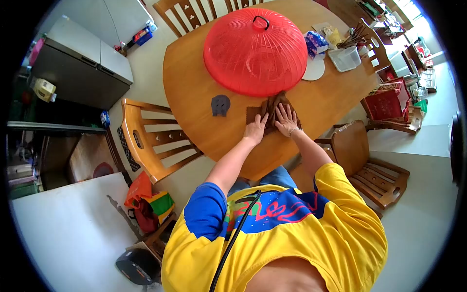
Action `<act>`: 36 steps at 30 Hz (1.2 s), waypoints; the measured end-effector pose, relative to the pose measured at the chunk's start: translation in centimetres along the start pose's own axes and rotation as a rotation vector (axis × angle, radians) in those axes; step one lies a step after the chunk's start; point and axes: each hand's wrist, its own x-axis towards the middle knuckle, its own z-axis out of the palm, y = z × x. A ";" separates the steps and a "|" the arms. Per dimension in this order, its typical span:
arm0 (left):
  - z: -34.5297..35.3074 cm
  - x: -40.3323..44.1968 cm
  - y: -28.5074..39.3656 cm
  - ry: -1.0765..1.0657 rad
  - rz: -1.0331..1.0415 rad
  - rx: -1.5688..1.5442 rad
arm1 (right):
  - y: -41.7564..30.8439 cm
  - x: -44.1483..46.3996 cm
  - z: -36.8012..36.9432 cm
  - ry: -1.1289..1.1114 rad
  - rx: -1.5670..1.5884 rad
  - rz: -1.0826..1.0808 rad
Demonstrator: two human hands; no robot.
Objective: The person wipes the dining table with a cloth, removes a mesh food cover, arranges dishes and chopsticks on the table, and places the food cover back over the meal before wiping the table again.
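Note:
A brown cloth (276, 103) with zigzag edges lies bunched and partly folded on the round wooden table (194, 73). My left hand (255, 129) rests on its left part, with the finger that shows best stretched forward; the other fingers are harder to make out. On the right part of the cloth, my right hand (287, 120) lies flat with fingers spread. Just beyond the cloth stands a large red mesh food cover (255, 53) with a black handle, its rim close to or touching the cloth. To the left sits a dark grey elephant-shaped mat (220, 105).
Right of the cover are a white round mat (314, 69), a blue patterned packet (316, 43) and a clear plastic container (345, 59). Wooden chairs surround the table, one at left (146, 138) and one at right (350, 143). A red bag (386, 101) sits at far right.

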 end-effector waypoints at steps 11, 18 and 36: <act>-0.5 -4.0 2.3 -0.003 -0.144 -0.084 | 0.8 -0.3 0.5 -0.036 0.015 -0.110; -1.4 -8.6 1.9 -0.089 -0.134 -0.022 | -1.9 -4.5 3.0 -0.079 -0.029 -0.154; -11.9 -14.6 -17.2 -0.158 0.081 0.189 | -26.2 -6.0 9.8 0.128 0.237 0.203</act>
